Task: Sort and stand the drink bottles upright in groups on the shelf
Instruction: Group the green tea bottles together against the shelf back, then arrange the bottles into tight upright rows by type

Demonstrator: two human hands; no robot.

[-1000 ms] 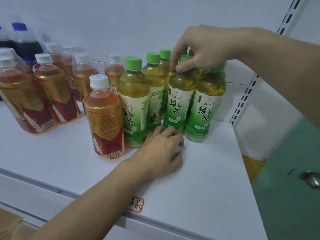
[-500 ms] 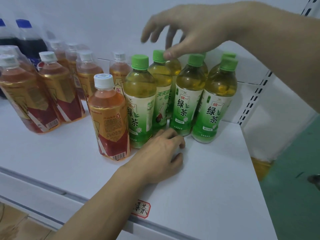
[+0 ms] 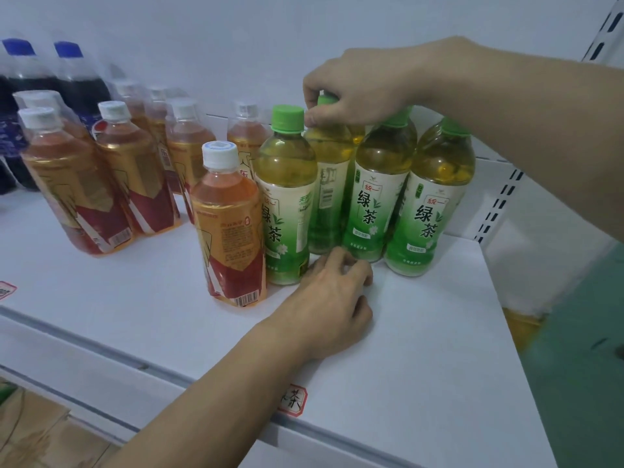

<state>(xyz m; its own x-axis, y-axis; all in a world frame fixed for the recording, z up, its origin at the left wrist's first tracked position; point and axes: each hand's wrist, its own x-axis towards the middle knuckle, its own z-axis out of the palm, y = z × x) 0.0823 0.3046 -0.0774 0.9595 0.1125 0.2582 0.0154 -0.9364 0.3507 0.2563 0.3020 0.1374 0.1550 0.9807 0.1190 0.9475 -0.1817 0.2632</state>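
Up top, right hand (image 3: 364,92) fingers pinching green bottle cap (image 3: 326,100), left hand (image 3: 332,305) seemingly loose.

under the right hand (image 3: 366,92), green tea bottles (image 3: 378,194) show green caps, yellow-green drink and cream-to-green labels with dark characters. left of the left hand (image 3: 332,305), amber tea bottles (image 3: 229,231) wear white caps and gold-and-red labels. farther left, dark cola bottles (image 3: 81,82) have blue caps. the shelf (image 3: 439,349) is white.
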